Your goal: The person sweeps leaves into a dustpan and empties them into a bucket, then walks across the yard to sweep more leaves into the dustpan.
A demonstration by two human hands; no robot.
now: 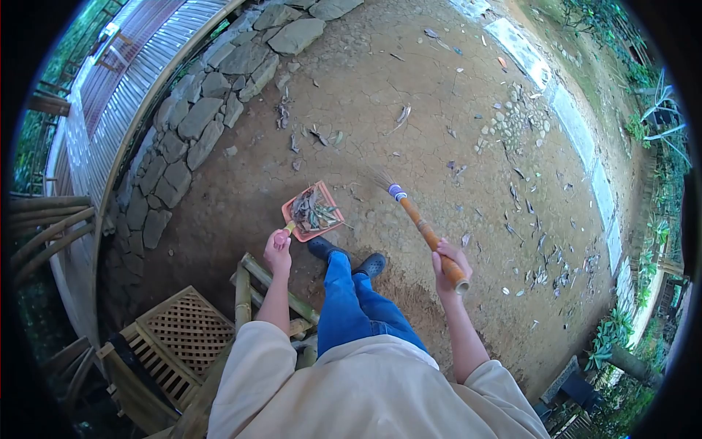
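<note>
Sweeping yard, mid-collection. Left hand (277,249) fist-closed on handle of orange dustpan (313,211), already loaded with dry leaves (315,211). Right hand (450,265) wrapped round broom (424,228). Loose litter (537,276) beyond on packed earth; next sweep probably needs pan grounded.

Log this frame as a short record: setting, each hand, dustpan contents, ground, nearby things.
setting: outdoor dirt yard, seen from above
left hand: grips the handle of a red dustpan
right hand: grips a broom, bristles toward the ground ahead
dustpan contents: dry leaves
ground: scattered leaves and small debris
nearby: stone edging on the left, bamboo furniture beside the person
feet: dark shoes, blue trousers
</note>
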